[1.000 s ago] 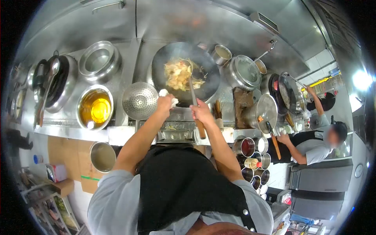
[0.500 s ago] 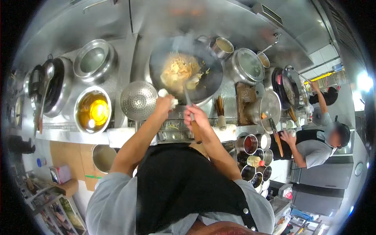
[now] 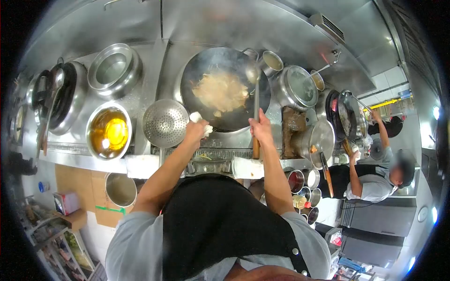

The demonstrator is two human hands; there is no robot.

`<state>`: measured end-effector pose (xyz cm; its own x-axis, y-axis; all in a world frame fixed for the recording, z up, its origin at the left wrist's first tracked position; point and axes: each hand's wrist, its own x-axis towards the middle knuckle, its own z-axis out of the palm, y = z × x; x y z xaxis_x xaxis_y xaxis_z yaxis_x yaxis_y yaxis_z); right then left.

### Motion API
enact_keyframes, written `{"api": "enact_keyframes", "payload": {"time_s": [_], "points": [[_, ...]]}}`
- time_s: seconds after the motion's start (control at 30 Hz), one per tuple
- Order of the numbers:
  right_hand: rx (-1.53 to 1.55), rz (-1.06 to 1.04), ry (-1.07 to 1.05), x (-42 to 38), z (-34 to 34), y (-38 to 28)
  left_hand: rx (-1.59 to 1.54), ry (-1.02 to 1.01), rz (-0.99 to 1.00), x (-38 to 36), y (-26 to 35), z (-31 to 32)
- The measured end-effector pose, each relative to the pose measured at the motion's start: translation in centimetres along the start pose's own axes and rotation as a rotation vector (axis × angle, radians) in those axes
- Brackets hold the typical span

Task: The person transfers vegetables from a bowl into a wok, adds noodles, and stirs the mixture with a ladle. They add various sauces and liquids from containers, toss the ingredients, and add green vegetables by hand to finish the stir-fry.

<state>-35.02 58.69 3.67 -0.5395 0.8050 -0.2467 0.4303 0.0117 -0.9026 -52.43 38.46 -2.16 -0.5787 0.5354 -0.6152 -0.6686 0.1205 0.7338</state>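
Observation:
A dark wok stands in front of me with a pile of pale, steaming food in it. My left hand is closed on a white cloth at the wok's lower left rim. My right hand grips the long handle of a ladle, whose bowl is over the wok's upper right side. The ladle's wooden end points down toward the counter edge. Left of my left hand lies a perforated strainer.
A bowl of yellow oil and nested metal bowls stand left. To the right are a lidded pot, a small pot and seasoning containers. A co-worker works at another wok further right.
My right hand has moved right, taking the ladle from the food to the wok's right side. The food has shifted and spread. The co-worker's nearer hand has moved up and right.

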Motion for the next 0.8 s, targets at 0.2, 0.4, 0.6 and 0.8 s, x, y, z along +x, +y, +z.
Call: {"api": "enact_keyframes", "payload": {"time_s": [0.2, 0.4, 0.6, 0.8], "points": [[-0.070, 0.072, -0.336, -1.1, -1.6, 0.9, -0.041, -0.064, 0.075, 0.1, -0.3, -0.4], [-0.034, -0.022, -0.170, 5.0, -0.6, -1.9, -0.045, -0.020, 0.061, -0.2, -0.1, -0.1], [-0.197, -0.042, -0.404, 2.8, -0.2, -2.9, -0.023, 0.012, 0.055, -0.1, 0.0, 0.0], [-0.113, -0.021, -0.204, 7.6, 1.2, -0.9, -0.003, 0.015, 0.058, 0.0, -0.3, -0.2]]}}
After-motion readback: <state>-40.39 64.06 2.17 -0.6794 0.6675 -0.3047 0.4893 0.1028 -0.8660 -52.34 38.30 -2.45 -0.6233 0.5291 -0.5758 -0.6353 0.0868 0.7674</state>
